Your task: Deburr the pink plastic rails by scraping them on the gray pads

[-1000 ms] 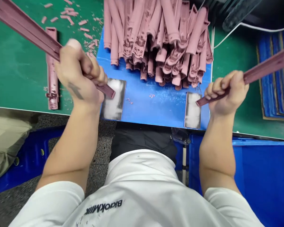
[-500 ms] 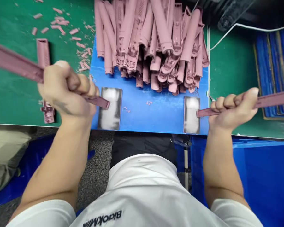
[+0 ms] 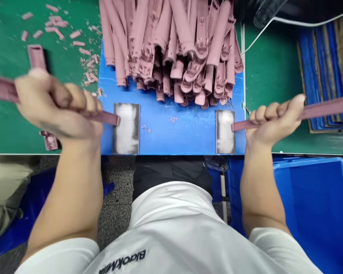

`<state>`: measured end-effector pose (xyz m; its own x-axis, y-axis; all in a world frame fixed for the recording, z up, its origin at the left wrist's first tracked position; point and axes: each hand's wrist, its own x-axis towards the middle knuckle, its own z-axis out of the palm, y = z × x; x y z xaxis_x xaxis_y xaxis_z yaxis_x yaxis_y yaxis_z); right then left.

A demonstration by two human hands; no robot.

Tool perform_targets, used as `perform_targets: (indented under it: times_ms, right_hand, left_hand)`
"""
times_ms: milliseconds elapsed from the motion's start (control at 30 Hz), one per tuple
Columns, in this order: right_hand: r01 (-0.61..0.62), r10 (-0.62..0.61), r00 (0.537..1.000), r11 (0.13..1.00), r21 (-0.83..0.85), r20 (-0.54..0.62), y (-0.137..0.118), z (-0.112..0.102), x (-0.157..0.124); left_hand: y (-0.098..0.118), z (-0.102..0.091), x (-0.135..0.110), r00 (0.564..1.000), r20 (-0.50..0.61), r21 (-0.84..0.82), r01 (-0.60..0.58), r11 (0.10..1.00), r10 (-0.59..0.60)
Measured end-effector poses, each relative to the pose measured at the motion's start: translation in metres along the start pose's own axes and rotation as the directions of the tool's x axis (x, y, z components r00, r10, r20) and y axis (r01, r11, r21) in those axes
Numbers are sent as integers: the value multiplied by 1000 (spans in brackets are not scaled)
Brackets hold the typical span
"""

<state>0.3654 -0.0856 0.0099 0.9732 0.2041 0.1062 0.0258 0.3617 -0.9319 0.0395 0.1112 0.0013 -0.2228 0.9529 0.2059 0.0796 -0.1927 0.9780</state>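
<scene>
Both fists closed: the left hand (image 3: 57, 104) grips one long mauve plastic strip (image 3: 103, 118), the right hand (image 3: 274, 121) another (image 3: 326, 113), each tip over a pale worn pad — left pad (image 3: 126, 129), right pad (image 3: 225, 133) — on a blue board (image 3: 171, 133) at the green tabletop's (image 3: 271, 76) near edge. A heap of pink moulded strips (image 3: 171, 49) covers the board's far end; pink offcuts (image 3: 57, 23) litter the tabletop's left side.

Green workbench (image 3: 271, 76), blue board (image 3: 188, 133), pink scraps (image 3: 55, 23)
</scene>
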Motion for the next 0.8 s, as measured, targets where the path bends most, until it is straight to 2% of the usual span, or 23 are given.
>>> perform_targets:
  times_ms: [33, 167, 233, 300, 367, 467, 533, 600, 633, 733, 800]
  right_hand:
    - [0, 0, 1000, 1000, 1, 4, 0, 1, 0]
    - [-8, 15, 997, 996, 92, -75, -5, 7, -7]
    - [2, 0, 1000, 993, 115, -21, -9, 7, -16]
    - [-1, -3, 999, 995, 102, 39, -13, 6, -22]
    - [-9, 6, 1000, 995, 96, 27, -13, 6, -25]
    - [50, -48, 999, 993, 105, -14, -9, 3, -23]
    - [90, -93, 993, 995, 49, 68, -6, -4, -23]
    - [110, -100, 978, 993, -47, 183, 0, -8, -21]
    - [132, -110, 969, 987, -87, 219, 3, -9, -17]
    - [252, -217, 954, 955, -156, 209, 14, -6, -3]
    - [285, -244, 947, 937, -201, 209, 14, -8, -1]
  left_hand:
    - [-1, 0, -4, 999, -4, -96, 34, 995, -35]
    - [-2, -2, -11, 999, -14, -252, 47, 967, -52]
    - [-2, 1, -2, 999, -19, -309, 33, 950, -41]
    - [-4, 5, 10, 1000, -15, -355, 10, 935, -17]
    - [-6, 6, 14, 1000, 1, -405, -28, 914, 31]
    - [-4, -7, -3, 993, 19, -488, -96, 868, 120]
    - [-1, -18, -18, 990, 88, -489, -57, 870, 115]
    - [1, -22, -23, 988, 143, -458, 15, 889, 57]
    - [2, -19, -20, 989, 144, -450, 35, 892, 33]
    - [0, 1, -4, 997, 7, -533, -65, 844, 81]
    - [0, 7, 1, 993, 29, -540, -77, 838, 110]
